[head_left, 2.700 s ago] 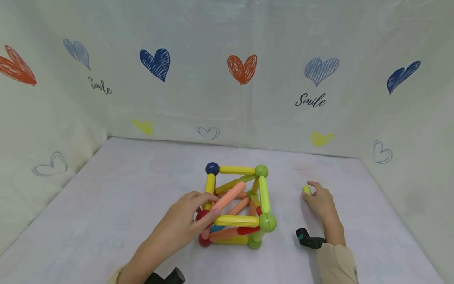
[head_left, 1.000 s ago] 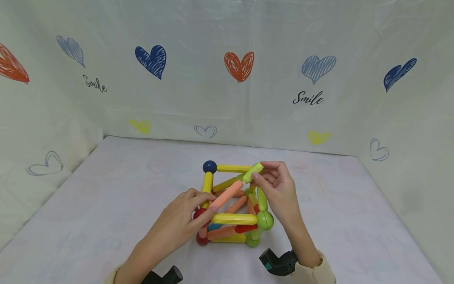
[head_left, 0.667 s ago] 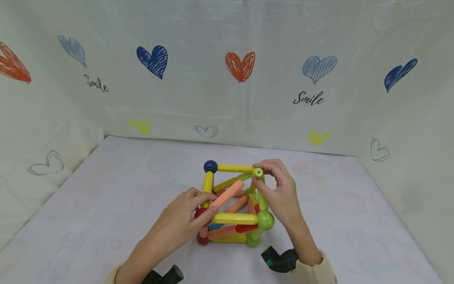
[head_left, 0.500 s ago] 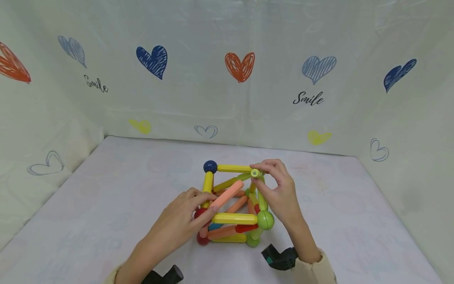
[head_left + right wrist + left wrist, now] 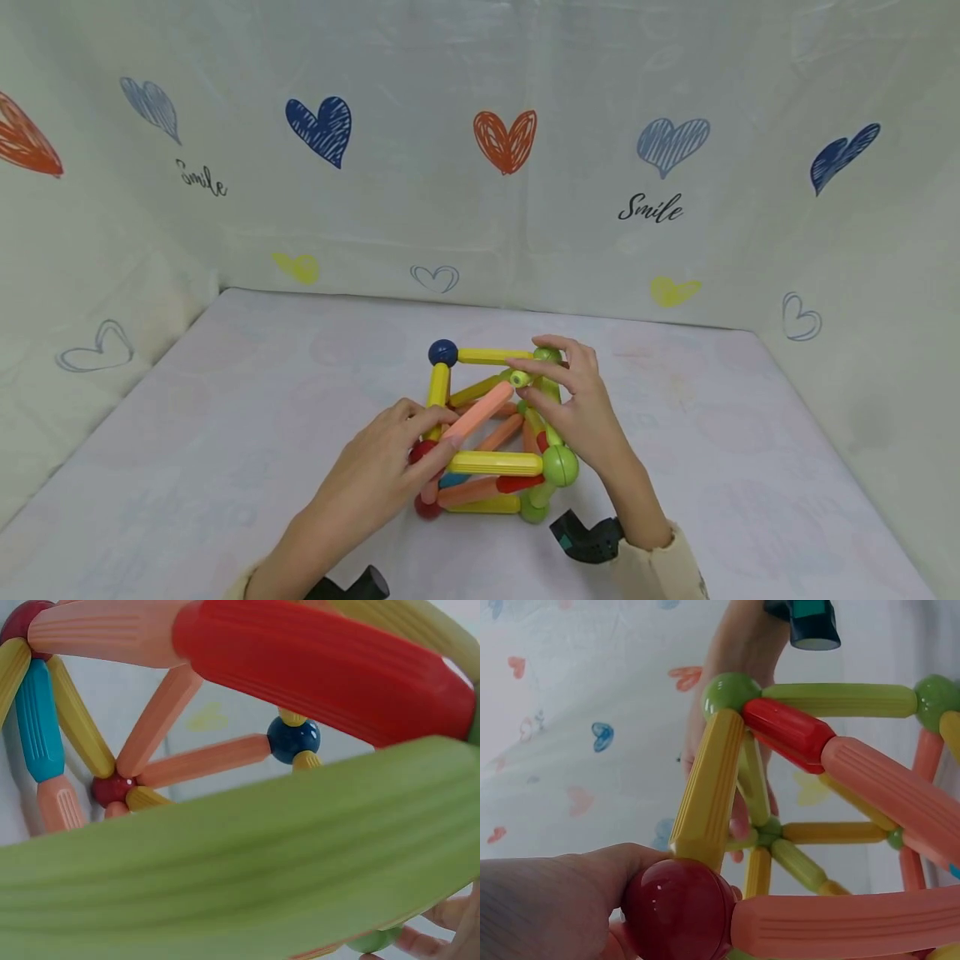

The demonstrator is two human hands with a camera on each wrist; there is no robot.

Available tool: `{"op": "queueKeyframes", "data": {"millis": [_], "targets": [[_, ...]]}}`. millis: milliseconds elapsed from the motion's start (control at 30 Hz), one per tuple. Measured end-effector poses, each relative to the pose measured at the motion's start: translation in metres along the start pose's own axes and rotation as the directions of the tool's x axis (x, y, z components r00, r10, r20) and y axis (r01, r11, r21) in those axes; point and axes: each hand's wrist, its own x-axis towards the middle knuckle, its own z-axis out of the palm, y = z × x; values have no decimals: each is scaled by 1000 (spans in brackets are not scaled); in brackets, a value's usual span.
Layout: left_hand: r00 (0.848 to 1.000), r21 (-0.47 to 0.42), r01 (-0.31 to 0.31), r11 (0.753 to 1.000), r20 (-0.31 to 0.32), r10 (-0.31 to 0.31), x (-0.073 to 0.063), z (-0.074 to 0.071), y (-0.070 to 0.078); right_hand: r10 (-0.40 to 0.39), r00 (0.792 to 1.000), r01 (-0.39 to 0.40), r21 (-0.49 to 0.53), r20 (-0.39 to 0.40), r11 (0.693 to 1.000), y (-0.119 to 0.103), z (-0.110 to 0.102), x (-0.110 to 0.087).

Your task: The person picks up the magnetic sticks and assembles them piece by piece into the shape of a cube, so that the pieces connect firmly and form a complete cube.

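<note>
A cube-like frame of magnetic rods and balls stands on the table, with a dark blue ball at its back left corner. My left hand pinches the lower end of an orange magnetic rod at the front left red ball, which the thumb touches. That rod slants across the top opening. With thumb and fingers, my right hand pinches a short green magnetic rod, its end facing the head camera, close to the orange rod's free tip. The back right green ball is partly hidden by the fingers.
A yellow rod and a green ball form the front top edge. A red and orange diagonal crosses one side. The white-covered table ends at a curtain printed with hearts.
My right hand picked the green rod from the table at right and brought it to the frame's top. Lately it shifted left, towards the orange rod's tip. The left hand stayed put.
</note>
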Motion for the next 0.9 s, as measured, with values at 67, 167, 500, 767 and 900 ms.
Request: {"op": "queueKeyframes", "data": {"millis": [67,167,500,767,900], "targets": [[1000,-8,1,1000,-6,-2,0,1,0,19,1000,-19,6,25,1000,0,0,1],[1000,-11,10,1000,-6,-10,0,1,2,39,998,-41,22,58,999,1,-1,1],[998,-112,45,993,49,-39,7,6,3,64,984,-80,90,169,993,8,-6,4],[997,-219,52,974,58,-40,26,14,6,62,966,-86,86,250,993,25,-15,27],[999,-217,45,975,35,-38,41,19,9,96,958,-132,120,271,984,38,-19,41]]}}
